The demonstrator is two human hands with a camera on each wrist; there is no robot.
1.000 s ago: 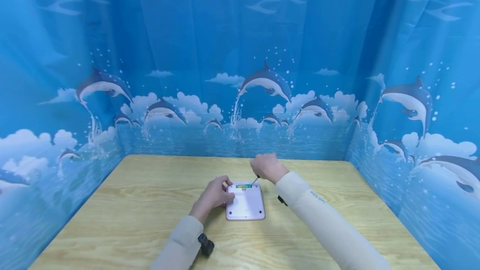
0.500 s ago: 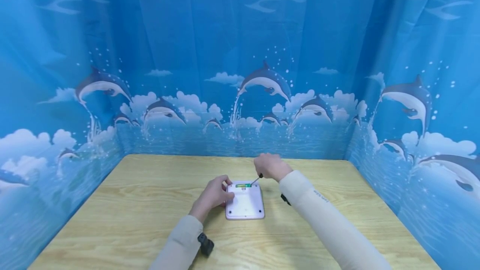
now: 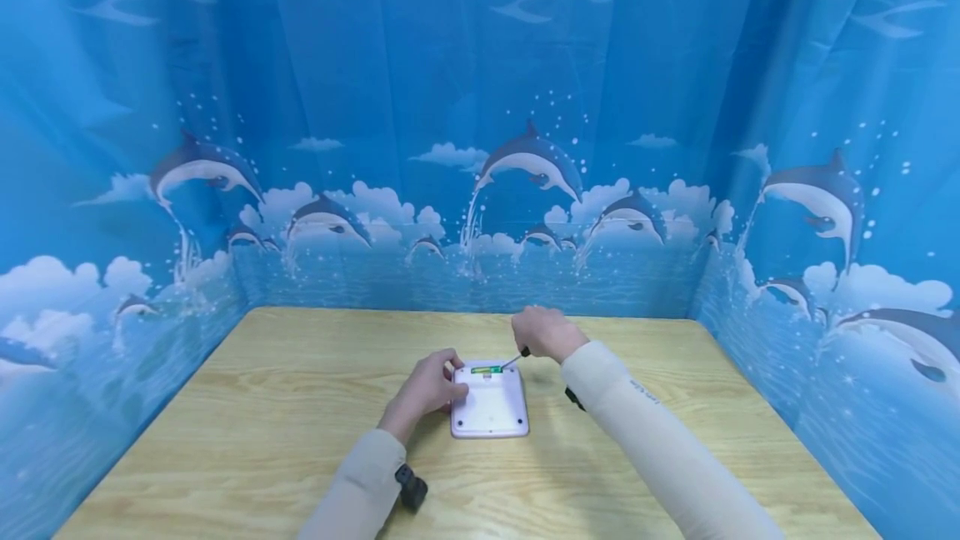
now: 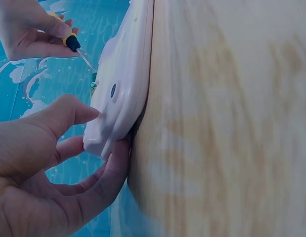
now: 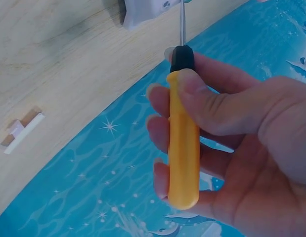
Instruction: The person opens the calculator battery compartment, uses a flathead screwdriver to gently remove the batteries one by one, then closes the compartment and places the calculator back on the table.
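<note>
A pale pinkish-white, squarish device (image 3: 491, 407) lies on the table, small round feet or screws showing on its upper face. A green battery (image 3: 486, 370) sits in the slot near its far edge. My left hand (image 3: 427, 388) grips the device's left side, thumb on top and fingers around the edge. In my right hand (image 3: 547, 332) is a screwdriver (image 5: 184, 143) with a yellow handle and black collar, thumb and fingers curled round it. Its metal shaft slants down to the right end of the battery; the right wrist view cuts off the tip.
A small white plastic piece (image 5: 25, 132) lies on the wooden table (image 3: 300, 440), seen in the right wrist view. Blue dolphin-print curtains (image 3: 375, 107) surround the table at the back and both sides.
My right hand has shifted slightly to the right, and the screwdriver now leans lower. The battery remains in its slot. My left hand and the device have barely moved.
</note>
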